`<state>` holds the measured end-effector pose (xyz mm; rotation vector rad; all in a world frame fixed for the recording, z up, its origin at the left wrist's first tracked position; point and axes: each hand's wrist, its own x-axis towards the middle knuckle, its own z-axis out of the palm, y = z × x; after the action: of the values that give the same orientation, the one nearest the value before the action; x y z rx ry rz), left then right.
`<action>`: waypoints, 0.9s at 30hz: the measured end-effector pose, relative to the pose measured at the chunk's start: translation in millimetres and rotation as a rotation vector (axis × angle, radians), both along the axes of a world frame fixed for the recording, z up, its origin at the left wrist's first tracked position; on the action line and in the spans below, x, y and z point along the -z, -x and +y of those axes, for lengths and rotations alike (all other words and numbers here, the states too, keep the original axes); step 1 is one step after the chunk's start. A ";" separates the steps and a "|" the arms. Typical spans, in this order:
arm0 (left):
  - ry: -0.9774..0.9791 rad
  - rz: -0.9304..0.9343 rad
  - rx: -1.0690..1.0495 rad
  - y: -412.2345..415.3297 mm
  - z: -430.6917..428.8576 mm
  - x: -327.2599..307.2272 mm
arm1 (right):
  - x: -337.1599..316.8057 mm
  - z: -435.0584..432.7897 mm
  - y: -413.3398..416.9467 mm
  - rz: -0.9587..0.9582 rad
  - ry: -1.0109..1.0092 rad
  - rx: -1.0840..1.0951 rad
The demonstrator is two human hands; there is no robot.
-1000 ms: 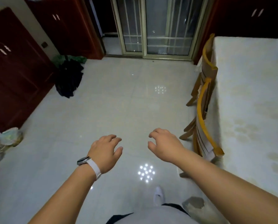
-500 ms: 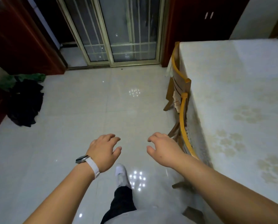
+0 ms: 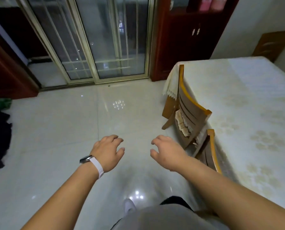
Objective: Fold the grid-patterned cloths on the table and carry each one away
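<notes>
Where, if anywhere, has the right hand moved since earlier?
Yes: the right hand has advanced slightly along the nearer yellow-rimmed wooden chair, toward the glass door.

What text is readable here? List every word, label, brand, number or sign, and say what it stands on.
No text can be read.
Smartwatch: its face is seen edge-on and dark, nothing legible.
Pink packages in the upper cabinet: too blurred to tell whether they bear any print.
Tablecloth: flower pattern only, no lettering.
</notes>
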<state>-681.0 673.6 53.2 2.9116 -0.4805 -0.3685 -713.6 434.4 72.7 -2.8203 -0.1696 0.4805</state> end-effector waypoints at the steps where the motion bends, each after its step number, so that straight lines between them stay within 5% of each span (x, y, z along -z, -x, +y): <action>1: 0.002 -0.006 0.002 -12.1 3.8 -0.8 | -0.1 3.6 -7.9 0.006 0.007 0.007; 12: -0.030 0.024 0.053 -143.9 0.8 17.8 | 18.6 -7.7 -129.0 0.052 -0.011 0.106; 27: -0.056 0.031 0.031 -396.1 -95.6 15.2 | 35.9 -96.3 -397.6 0.042 -0.050 0.066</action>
<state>-284.9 578.0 38.1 2.9507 -0.5197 -0.4376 -316.1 338.1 36.9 -2.7553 -0.0782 0.5127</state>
